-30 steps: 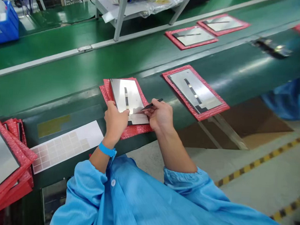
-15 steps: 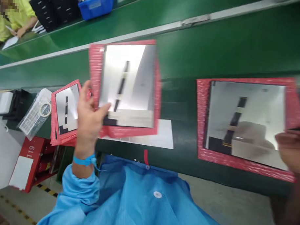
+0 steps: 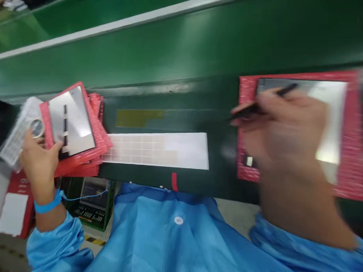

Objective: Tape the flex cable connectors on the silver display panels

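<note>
Tweezers (image 3: 261,102) are pinched in the right hand (image 3: 284,129) over a red-sleeved panel (image 3: 347,130); another panel (image 3: 71,122) — atop a stack — is gripped by the left hand (image 3: 39,160).

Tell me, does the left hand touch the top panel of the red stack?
Touching. The head view shows the left hand with its thumb on the top panel.

Bare belt (image 3: 184,52) beyond sticker sheet (image 3: 157,150)

my right hand (image 3: 284,131) is a blur, hiding much of the right panel (image 3: 328,117). that panel's right edge runs out of frame. my left hand (image 3: 39,162) covers the left panel's (image 3: 71,122) corner.
</note>
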A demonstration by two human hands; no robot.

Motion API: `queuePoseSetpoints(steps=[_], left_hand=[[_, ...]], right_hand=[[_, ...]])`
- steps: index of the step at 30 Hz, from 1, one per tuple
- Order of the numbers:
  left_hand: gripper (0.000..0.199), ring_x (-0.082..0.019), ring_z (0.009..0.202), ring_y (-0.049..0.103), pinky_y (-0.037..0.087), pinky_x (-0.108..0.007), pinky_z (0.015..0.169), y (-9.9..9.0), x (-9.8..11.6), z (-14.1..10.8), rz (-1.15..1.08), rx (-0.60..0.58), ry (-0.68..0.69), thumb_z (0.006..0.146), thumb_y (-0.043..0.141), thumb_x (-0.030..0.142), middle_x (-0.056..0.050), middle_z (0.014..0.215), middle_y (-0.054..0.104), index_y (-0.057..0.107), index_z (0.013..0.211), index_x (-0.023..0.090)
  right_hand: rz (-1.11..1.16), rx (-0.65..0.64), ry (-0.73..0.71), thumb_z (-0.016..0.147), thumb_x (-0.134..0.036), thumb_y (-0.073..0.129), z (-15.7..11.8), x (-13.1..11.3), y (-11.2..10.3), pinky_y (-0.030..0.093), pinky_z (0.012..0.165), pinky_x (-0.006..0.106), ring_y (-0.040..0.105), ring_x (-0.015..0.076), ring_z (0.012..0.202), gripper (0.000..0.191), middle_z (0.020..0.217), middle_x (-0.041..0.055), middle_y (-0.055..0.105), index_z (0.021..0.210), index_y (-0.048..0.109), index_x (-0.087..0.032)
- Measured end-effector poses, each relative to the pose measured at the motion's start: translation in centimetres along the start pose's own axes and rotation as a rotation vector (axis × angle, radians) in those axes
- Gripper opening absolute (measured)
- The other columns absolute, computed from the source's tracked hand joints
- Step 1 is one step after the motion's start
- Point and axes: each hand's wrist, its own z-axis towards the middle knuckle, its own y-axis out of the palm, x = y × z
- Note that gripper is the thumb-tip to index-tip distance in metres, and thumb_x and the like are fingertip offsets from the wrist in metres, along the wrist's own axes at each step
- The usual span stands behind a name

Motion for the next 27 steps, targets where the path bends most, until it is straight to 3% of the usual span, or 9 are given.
queuePoseSetpoints(steps=[2,3,5,7,9,11,17,23,27], left_hand=[[0.071,-0.048,0.153,0.046,0.037,-0.072,0.127,2.2,2.6,-2.0,0.267,0.2,0.189,0.083,0.087,0.03,-0.012,0.155,0.064,0.062,0.15,0.027],[0.056,-0.045,0.145,0.055,0.04,-0.07,0.125,3.9,4.1,-3.2,0.308,0.2,0.311,0.09,0.083,0.031,-0.013,0.15,0.068,0.068,0.143,0.026],[0.029,-0.034,0.127,0.069,0.053,-0.057,0.116,8.1,6.6,-5.8,0.168,-0.012,0.582,0.103,0.069,0.032,-0.011,0.131,0.077,0.076,0.129,0.023],[0.031,-0.03,0.128,0.068,0.055,-0.05,0.115,12.6,8.2,-8.3,0.032,-0.308,0.767,0.109,0.059,0.034,-0.012,0.137,0.075,0.074,0.132,0.02],[0.038,-0.033,0.137,0.061,0.051,-0.052,0.119,16.1,8.6,-10.1,0.015,-0.468,0.827,0.11,0.058,0.039,-0.017,0.148,0.068,0.071,0.139,0.017],[0.045,-0.037,0.141,0.054,0.047,-0.057,0.12,18.1,8.3,-10.9,0.064,-0.505,0.826,0.108,0.063,0.044,-0.02,0.155,0.063,0.068,0.143,0.016],[0.054,-0.041,0.143,0.051,0.045,-0.056,0.115,17.5,7.9,-10.9,0.138,-0.515,0.844,0.103,0.07,0.047,-0.022,0.157,0.059,0.066,0.147,0.017],[0.037,-0.034,0.119,0.062,0.051,-0.049,0.104,18.0,10.8,-8.5,0.159,-0.452,0.785,0.112,0.054,0.037,-0.018,0.131,0.071,0.075,0.134,0.016],[0.044,-0.039,0.134,0.055,0.048,-0.054,0.112,20.2,11.6,-6.4,0.221,-0.414,0.713,0.107,0.062,0.031,-0.021,0.149,0.062,0.067,0.148,0.016]], right_hand=[[-0.011,0.018,0.013,0.081,-0.043,0.096,-1.0,0.1,2.8,0.051,0.04,0.022,0.065,0.0149,0.049,0.029,0.065,-0.0029,0.075,0.074,0.071,-0.028],[-0.012,-0.001,0.001,0.079,-0.048,0.097,-1.3,0.5,3.8,0.053,0.042,0.021,0.067,0.0145,0.05,0.035,0.066,-0.0025,0.076,0.078,0.07,-0.027],[-0.06,-0.098,0.0,0.078,-0.058,0.096,-1.8,1.5,5.2,0.057,0.049,0.021,0.071,0.0143,0.056,0.045,0.071,-0.0017,0.078,0.084,0.068,-0.025],[-0.117,-0.179,0.012,0.08,-0.065,0.094,-2.2,2.4,5.6,0.059,0.054,0.021,0.073,0.0136,0.061,0.049,0.074,-0.0015,0.079,0.086,0.067,-0.023],[-0.154,-0.223,0.027,0.08,-0.067,0.093,-2.8,2.9,5.2,0.058,0.056,0.02,0.073,0.0128,0.061,0.051,0.072,-0.0013,0.078,0.085,0.067,-0.023],[-0.183,-0.243,0.039,0.08,-0.066,0.093,-3.4,2.9,4.4,0.058,0.056,0.02,0.073,0.0124,0.062,0.051,0.072,-0.0007,0.077,0.084,0.068,-0.022],[-0.234,-0.195,-0.006,0.087,-0.06,0.09,-4.5,2.1,2.9,0.059,0.055,0.022,0.072,0.0132,0.061,0.042,0.073,-0.0036,0.076,0.085,0.068,-0.024],[-0.185,-0.121,-0.057,0.091,-0.045,0.09,-0.3,3.7,7.0,0.058,0.057,0.021,0.076,0.0141,0.071,0.031,0.076,-0.0054,0.074,0.088,0.066,-0.027],[-0.194,-0.124,-0.035,0.092,-0.037,0.09,2.8,5.9,8.7,0.055,0.055,0.019,0.074,0.0129,0.068,0.029,0.074,-0.0059,0.071,0.087,0.064,-0.026]])
